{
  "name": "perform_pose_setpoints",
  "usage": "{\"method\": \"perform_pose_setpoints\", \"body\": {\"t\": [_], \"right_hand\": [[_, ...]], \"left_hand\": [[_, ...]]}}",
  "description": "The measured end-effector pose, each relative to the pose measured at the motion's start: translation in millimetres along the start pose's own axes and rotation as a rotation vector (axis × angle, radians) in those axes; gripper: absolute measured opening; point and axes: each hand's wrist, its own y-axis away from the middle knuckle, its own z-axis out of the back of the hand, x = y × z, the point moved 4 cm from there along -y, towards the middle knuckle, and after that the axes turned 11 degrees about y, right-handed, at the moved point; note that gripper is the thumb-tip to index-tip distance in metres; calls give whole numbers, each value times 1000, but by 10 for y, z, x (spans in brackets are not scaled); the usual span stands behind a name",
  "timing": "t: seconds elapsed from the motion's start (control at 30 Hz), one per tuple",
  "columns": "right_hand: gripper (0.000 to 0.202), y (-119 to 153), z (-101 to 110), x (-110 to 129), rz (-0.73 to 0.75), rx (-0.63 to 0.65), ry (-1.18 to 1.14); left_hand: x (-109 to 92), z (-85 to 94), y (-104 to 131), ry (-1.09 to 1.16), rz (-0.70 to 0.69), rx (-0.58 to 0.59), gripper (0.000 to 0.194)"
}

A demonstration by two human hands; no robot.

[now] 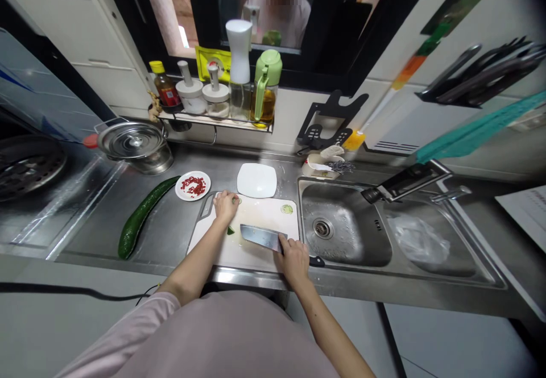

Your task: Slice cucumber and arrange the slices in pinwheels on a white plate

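Observation:
My right hand is wrapped round the handle end of a kitchen cleaver, its broad blade held over the white cutting board and pointing left. At the board's upper left, my left hand has its fingers curled together, with a small green vegetable piece showing at the fingertips. A dark green scrap lies on the board below that hand. Pale green slices sit near the board's upper right corner.
A long green gourd and a plate of chopped red pieces lie to the left. Behind the board is a white dish. The sink borders the board on the right; a lidded steel pot stands back left.

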Motion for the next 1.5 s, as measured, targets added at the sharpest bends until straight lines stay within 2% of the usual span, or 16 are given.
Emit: {"method": "perform_pose_setpoints", "body": {"t": [0.1, 0.23, 0.33, 0.47, 0.53, 0.67, 0.83, 0.97, 1.17, 1.3, 1.5], "right_hand": [[39, -1, 13, -8, -11, 9, -6], [41, -8, 24, -25, -22, 22, -21], [41, -30, 35, -31, -34, 32, -38], [41, -79, 70, -2, -43, 43, -76], [41, -101, 87, 26, -53, 48, -101], [37, -125, 89, 104, -68, 68, -165], [36, -127, 97, 238, -51, 152, -249], [39, -100, 175, 426, 82, 253, -177], [37, -36, 272, 711, 237, 295, -96], [35, -21, 271, 814, 271, 282, -85], [33, -9, 247, 900, 245, 274, -87]], "left_hand": [[12, 10, -7, 58, 1, -36, 14], [98, 145, 40, 260, 71, -259, 21], [174, 254, 176, 419, 91, -407, 26], [215, 345, 487, 517, 59, -476, 28], [225, 369, 672, 517, 42, -466, 27], [243, 383, 1017, 400, -15, -369, 21], [266, 353, 1282, 240, -64, -239, 20], [277, 333, 1341, 193, -52, -186, 20], [316, 296, 1347, 156, 5, -136, 21], [316, 280, 1354, 164, -5, -135, 22], [327, 257, 1348, 162, -28, -129, 25]]}}
